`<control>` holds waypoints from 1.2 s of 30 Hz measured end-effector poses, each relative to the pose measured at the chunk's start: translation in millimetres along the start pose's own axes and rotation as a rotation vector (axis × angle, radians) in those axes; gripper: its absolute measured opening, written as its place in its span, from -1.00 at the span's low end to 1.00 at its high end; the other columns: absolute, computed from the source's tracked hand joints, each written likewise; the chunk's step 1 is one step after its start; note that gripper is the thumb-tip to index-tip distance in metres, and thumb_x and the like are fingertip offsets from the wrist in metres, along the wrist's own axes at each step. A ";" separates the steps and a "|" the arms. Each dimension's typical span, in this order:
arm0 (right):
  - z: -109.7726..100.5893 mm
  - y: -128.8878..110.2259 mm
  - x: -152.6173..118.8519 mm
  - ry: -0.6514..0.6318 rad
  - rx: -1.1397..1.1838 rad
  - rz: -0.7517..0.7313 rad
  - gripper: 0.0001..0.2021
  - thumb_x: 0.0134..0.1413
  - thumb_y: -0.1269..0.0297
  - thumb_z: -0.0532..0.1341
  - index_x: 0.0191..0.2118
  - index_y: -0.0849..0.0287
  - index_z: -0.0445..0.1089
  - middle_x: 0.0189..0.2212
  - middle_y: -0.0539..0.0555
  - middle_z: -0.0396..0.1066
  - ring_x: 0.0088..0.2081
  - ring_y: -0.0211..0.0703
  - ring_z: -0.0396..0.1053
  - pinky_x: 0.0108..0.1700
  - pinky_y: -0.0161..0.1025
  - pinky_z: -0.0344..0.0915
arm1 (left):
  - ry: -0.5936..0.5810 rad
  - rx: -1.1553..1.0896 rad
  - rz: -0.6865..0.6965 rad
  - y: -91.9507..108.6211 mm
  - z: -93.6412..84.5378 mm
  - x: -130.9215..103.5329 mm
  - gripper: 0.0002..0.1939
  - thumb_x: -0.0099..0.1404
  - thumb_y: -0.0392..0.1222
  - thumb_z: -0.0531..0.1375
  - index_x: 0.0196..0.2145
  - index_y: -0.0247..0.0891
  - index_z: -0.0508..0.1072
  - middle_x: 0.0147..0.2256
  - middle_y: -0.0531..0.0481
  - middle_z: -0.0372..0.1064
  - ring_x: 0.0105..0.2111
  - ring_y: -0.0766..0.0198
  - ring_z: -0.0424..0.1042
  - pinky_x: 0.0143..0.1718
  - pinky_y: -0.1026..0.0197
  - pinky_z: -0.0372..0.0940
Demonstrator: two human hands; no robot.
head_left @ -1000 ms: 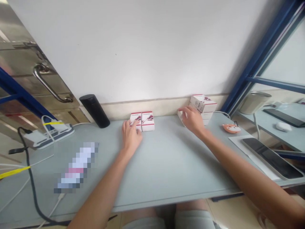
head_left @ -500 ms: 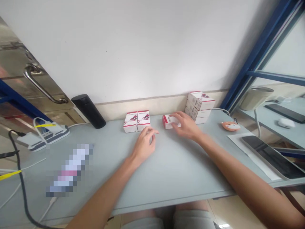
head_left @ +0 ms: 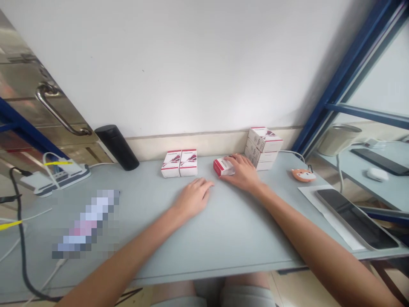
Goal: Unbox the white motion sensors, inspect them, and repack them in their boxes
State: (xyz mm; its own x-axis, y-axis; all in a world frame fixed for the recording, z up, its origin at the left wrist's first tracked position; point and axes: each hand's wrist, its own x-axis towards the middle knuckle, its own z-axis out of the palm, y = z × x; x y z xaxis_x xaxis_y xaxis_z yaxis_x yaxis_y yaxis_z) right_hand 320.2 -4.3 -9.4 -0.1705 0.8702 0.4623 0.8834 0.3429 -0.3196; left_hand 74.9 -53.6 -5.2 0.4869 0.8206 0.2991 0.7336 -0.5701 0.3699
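Note:
My right hand is closed around a small red-and-white carton on the table, fingers over its top and thumb on the near side. Its red end points left and toward me; the hand covers the rest. Just behind that hand rises a stack of similar cartons. My left hand rests palm down on the tabletop with its fingers loosely extended, holding nothing. Beyond it, apart from the fingers, lie two cartons side by side, with a dark band or gap between them.
A black cylinder leans at the back left near a power strip with cables. A blurred-out phone-like object lies left. On the right are an orange animal-faced item and a dark phone-like device over white paper.
My left hand has drawn back from the pair of cartons and flattened onto the table. The carton under my right hand has turned slightly, and that hand has closed around it.

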 end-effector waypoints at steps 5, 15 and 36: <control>-11.7 -6.4 1.4 0.026 0.092 0.012 -0.39 0.08 0.02 0.37 0.24 0.05 0.41 0.20 0.22 0.42 0.18 0.28 0.38 0.27 0.16 0.27 | 0.005 -0.012 -0.103 -2.3 -2.7 14.1 -0.49 0.44 -0.27 0.08 0.30 -0.05 0.35 -0.13 -0.02 0.55 -0.29 0.15 0.55 -0.21 0.13 0.43; -23.3 -13.9 4.9 0.109 0.726 0.033 -0.56 0.22 0.17 0.11 0.17 0.14 0.40 0.14 0.16 0.51 0.10 0.08 0.46 0.19 0.00 0.35 | 0.177 -0.284 -0.114 -7.4 8.6 20.6 -0.12 0.42 0.12 0.25 0.50 -0.03 -0.12 0.38 -0.27 0.15 0.07 0.04 0.49 0.05 -0.01 0.44; -42.0 -44.4 -10.1 0.106 0.467 -0.163 -0.69 0.40 -0.03 0.15 -0.01 0.06 0.45 -0.08 0.12 0.58 -0.09 0.03 0.51 0.00 -0.06 0.40 | 0.350 -0.463 0.138 -11.6 14.5 2.7 -0.40 0.46 -0.09 0.25 0.28 -0.02 0.02 0.17 -0.16 0.35 0.04 0.10 0.50 0.11 -0.06 0.43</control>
State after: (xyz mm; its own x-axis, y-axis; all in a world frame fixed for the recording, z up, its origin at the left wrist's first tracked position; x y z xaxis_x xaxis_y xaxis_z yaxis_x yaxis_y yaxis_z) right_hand 301.0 -43.2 34.8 -0.2235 0.7596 0.6107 0.5553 0.6142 -0.5607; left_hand 74.5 -44.2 -21.4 0.3205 0.7206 0.6149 0.3533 -0.6932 0.6282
